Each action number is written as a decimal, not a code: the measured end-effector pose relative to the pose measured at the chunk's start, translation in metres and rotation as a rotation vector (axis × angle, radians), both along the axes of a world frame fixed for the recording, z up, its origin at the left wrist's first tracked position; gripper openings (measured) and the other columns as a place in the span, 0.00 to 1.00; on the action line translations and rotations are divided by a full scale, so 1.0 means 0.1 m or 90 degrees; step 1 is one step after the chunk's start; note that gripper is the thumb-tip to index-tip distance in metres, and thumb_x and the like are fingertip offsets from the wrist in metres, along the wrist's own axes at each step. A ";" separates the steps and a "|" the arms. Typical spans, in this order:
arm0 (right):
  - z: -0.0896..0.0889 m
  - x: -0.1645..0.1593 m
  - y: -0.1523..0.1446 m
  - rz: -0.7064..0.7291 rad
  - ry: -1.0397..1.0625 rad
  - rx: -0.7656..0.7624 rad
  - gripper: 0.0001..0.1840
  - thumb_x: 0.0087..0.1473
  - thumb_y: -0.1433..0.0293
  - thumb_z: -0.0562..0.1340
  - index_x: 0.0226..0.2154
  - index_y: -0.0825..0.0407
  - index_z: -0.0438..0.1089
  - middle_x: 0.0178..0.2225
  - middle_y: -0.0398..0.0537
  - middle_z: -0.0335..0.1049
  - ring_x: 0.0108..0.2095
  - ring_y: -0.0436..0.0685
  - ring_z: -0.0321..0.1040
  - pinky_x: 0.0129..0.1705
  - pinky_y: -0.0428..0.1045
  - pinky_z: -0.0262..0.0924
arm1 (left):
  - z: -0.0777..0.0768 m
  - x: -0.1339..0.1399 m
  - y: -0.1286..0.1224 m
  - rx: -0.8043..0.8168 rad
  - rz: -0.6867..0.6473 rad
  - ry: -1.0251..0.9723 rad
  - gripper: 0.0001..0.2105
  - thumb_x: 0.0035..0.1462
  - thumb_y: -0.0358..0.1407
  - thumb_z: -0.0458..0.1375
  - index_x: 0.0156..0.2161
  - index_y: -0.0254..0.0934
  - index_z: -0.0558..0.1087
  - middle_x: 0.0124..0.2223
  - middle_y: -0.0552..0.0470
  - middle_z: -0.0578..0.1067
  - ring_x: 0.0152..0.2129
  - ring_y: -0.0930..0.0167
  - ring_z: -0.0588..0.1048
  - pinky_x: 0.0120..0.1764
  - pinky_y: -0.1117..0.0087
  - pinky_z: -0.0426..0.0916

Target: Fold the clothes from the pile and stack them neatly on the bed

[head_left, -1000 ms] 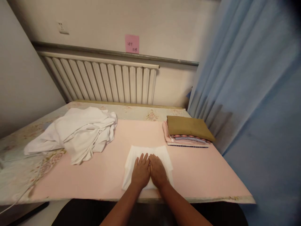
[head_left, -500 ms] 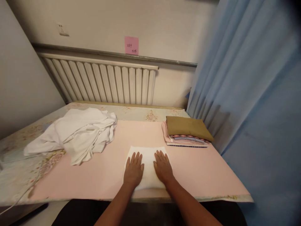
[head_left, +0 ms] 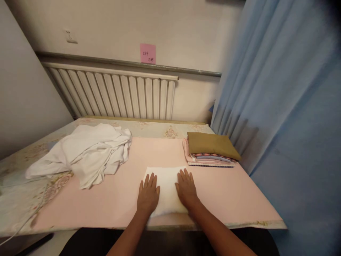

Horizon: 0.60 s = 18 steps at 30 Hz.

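Mat (head_left: 106,204) on surface (head_left: 156,128), folded cloth (head_left: 167,195) at near middle of mat. Left hand (head_left: 148,196) on cloth's left side, right hand (head_left: 187,190) on its right. Cloth heap (head_left: 89,149) over at far left, partly on mat, partly past its left edge. Cloth stack (head_left: 213,144) at far right of mat, curtain (head_left: 282,117) right of that. Radiator (head_left: 118,93) behind surface's far edge, pipe (head_left: 197,72) above it, paper note (head_left: 147,53) just above pipe, outlet (head_left: 70,36) further left.

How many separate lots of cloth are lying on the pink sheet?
3: a crumpled white heap at left, a folded white cloth under the left hand and right hand, and a folded stack at right. More pieces may be hidden inside.
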State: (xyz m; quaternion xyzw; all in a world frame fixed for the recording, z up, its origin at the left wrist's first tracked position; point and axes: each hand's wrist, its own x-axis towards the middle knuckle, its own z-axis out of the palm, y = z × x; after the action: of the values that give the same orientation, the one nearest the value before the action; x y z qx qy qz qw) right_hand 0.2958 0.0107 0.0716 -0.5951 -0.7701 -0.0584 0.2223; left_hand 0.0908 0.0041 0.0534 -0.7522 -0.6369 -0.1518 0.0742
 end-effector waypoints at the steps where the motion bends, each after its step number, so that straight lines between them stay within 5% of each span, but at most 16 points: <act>1: 0.05 -0.10 0.01 0.023 0.008 0.013 0.22 0.60 0.68 0.53 0.55 0.58 0.64 0.61 0.59 0.58 0.65 0.66 0.43 0.64 0.65 0.37 | 0.00 0.00 0.00 -0.003 0.002 0.000 0.25 0.63 0.39 0.43 0.63 0.37 0.58 0.66 0.47 0.57 0.64 0.61 0.51 0.62 0.50 0.47; 7: -0.03 -0.50 0.12 0.141 0.027 0.008 0.23 0.61 0.64 0.54 0.57 0.54 0.62 0.61 0.55 0.57 0.64 0.62 0.46 0.64 0.61 0.41 | -0.01 -0.02 0.00 -0.005 0.001 0.008 0.24 0.63 0.40 0.43 0.63 0.39 0.58 0.66 0.49 0.57 0.64 0.61 0.52 0.62 0.50 0.48; 11: -0.17 -0.38 0.19 0.110 0.032 0.005 0.24 0.63 0.63 0.52 0.58 0.54 0.61 0.61 0.54 0.59 0.63 0.61 0.49 0.64 0.61 0.40 | 0.00 -0.02 0.00 -0.004 0.002 0.013 0.24 0.63 0.39 0.42 0.64 0.39 0.57 0.67 0.49 0.56 0.64 0.61 0.52 0.62 0.50 0.48; 18: -0.14 -0.10 0.17 0.040 0.027 0.017 0.23 0.62 0.63 0.52 0.57 0.54 0.63 0.61 0.55 0.58 0.63 0.63 0.48 0.64 0.62 0.39 | 0.02 0.00 0.01 -0.012 0.012 0.016 0.25 0.63 0.40 0.42 0.64 0.38 0.56 0.67 0.50 0.55 0.64 0.61 0.52 0.62 0.50 0.49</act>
State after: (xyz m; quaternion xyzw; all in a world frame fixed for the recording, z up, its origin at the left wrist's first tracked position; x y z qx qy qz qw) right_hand 0.2861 0.0280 0.0571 -0.5685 -0.7827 -0.0494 0.2483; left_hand 0.0904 0.0050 0.0553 -0.7489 -0.6441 -0.1356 0.0763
